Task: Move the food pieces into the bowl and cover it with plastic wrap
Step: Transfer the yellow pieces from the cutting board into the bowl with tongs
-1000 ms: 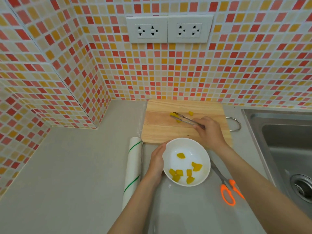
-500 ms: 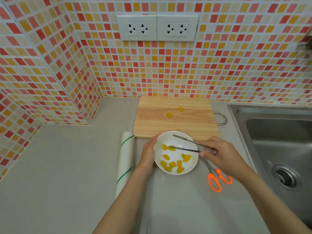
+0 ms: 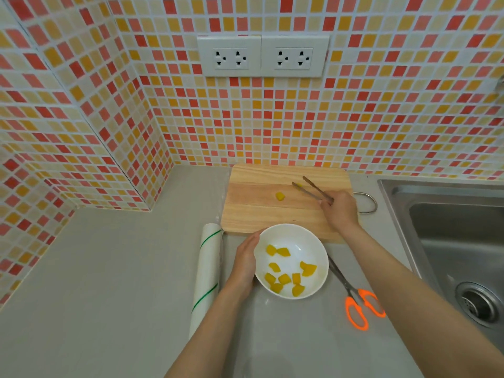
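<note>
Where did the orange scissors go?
In the head view, the orange scissors lie on the grey counter, just right of the white bowl, between it and the sink, under the person's right forearm.

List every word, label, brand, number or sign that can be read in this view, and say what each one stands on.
None: no readable text anywhere in this view.
Wall sockets: plain white, no lettering visible.
Plastic wrap roll: only two green stripes, no words.
Scissors: no marking can be made out on the orange handles or the blades.
Bowl, cutting board and tongs: unmarked.
</note>
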The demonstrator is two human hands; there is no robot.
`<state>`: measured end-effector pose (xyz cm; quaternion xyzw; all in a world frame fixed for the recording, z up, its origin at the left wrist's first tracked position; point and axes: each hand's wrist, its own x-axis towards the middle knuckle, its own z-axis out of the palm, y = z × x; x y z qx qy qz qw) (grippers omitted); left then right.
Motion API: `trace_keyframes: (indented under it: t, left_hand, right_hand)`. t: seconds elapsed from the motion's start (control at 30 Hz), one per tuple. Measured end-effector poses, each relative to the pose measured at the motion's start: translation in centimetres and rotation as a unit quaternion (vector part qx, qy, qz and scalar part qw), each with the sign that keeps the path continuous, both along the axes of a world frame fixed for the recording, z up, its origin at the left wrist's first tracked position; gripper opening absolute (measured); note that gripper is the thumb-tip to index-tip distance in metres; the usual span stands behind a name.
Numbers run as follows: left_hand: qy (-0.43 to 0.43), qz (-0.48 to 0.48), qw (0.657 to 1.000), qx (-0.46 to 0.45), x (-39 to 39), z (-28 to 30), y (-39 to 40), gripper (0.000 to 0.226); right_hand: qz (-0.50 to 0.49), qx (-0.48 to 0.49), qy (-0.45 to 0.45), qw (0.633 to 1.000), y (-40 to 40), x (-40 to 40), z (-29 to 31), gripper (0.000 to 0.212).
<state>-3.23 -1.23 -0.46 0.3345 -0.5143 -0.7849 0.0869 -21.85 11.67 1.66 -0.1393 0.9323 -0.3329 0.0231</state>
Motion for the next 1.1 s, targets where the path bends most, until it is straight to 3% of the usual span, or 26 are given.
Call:
trace_keyframes:
  t: [0.3,0.6,0.77,1.1]
  left_hand:
    - [0.002,0.005,1.000,-0.001,-0.1,-0.8,-0.1,0.024]
    - [-0.001,0.006,1.000,0.005,-0.1,-0.6,0.0,0.029]
    - [0.004,0.006,1.000,0.002,-0.1,-0.6,0.0,0.028]
    - [0.006,0.003,1.000,0.001,-0.1,-0.5,0.0,0.025]
  right_hand:
    - [0.001,0.000,0.028,1.000,0.4,0.4,-0.7,0.020]
    - [0.118,-0.090,0.071,0.986,5.2,8.4,3.4,0.021]
    - [0.214,-0.023,-0.006,0.976,7.8,11.4,4.0,0.034]
    - [0.179,0.001,0.063,0.982,6.7,8.2,5.4,0.029]
